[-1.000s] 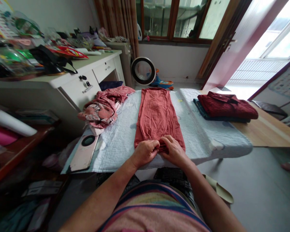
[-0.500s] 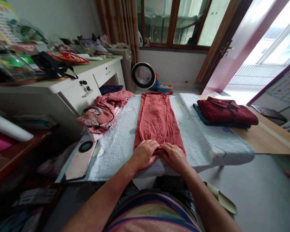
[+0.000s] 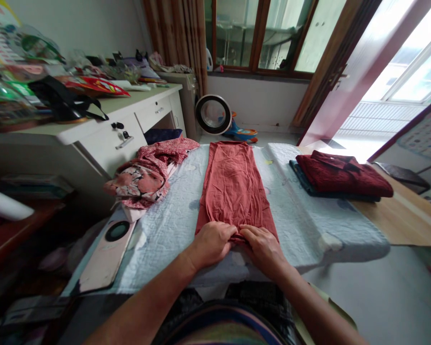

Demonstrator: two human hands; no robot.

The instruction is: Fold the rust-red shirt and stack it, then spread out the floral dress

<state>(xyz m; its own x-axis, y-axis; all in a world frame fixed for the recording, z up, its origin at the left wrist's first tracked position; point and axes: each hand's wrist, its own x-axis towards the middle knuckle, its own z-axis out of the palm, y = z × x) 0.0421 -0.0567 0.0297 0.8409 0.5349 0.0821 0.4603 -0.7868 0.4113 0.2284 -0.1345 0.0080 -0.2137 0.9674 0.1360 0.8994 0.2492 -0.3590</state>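
Head: hem of garment [image 3: 233, 187] beneath fingers [image 3: 227, 232]

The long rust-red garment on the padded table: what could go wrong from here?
1. The left hand and right hand bunch the near hem of the long rust-red cloth garment at the edge of the pale quilted cover; it might crease or slide off.
2. The crumpled pink floral cloth heap sits at the left edge and might fall.

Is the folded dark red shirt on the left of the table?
No, the folded dark red shirt lies on the table's right side.
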